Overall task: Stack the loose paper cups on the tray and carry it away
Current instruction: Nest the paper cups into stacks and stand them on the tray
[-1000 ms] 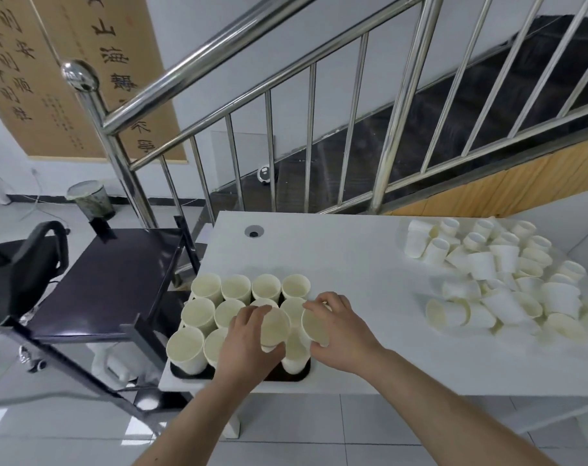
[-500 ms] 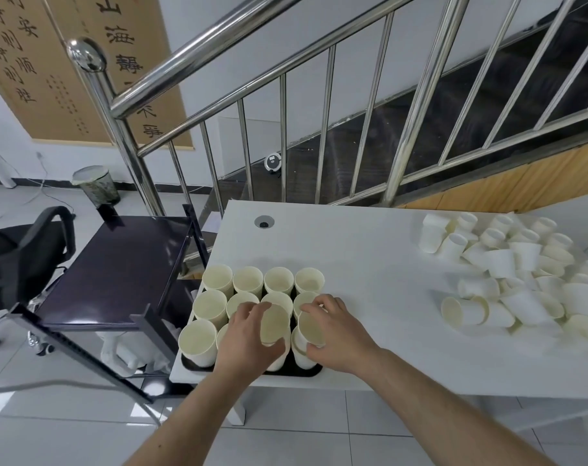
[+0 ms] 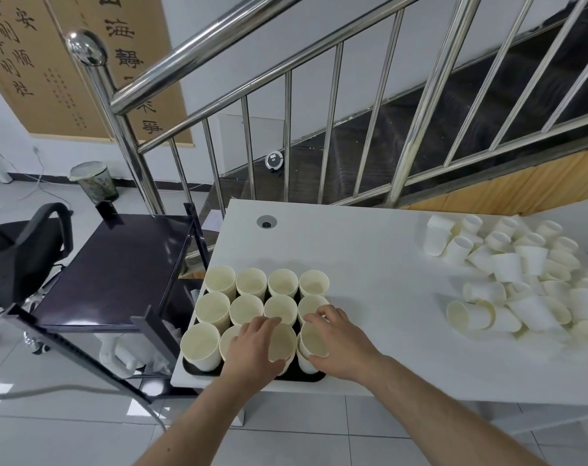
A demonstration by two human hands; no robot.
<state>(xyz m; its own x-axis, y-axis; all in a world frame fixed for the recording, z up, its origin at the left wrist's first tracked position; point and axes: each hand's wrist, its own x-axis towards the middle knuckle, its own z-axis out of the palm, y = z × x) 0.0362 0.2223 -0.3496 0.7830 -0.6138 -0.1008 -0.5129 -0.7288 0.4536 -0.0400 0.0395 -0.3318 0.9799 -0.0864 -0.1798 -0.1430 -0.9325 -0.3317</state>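
A black tray [image 3: 188,367] sits at the near left corner of the white table [image 3: 370,260], filled with several stacks of cream paper cups [image 3: 252,280] in rows. My left hand [image 3: 252,351] grips a tilted paper cup [image 3: 282,341] in the tray's front row. My right hand [image 3: 339,344] grips another paper cup [image 3: 311,339] at the tray's front right corner. A heap of loose paper cups [image 3: 521,280] lies on the table's right side, some upright, many on their sides.
A dark cart shelf [image 3: 118,264] stands left of the table, with an office chair [image 3: 20,257] beyond it. A steel stair railing [image 3: 286,129] rises behind the table. A waste bin [image 3: 94,181] stands on the tiled floor. A cable hole [image 3: 266,222] marks the table's far left.
Both hands have stayed at the tray's front row holding their cups. The two cups have sunk a little lower into the stacks. The view has shifted slightly.
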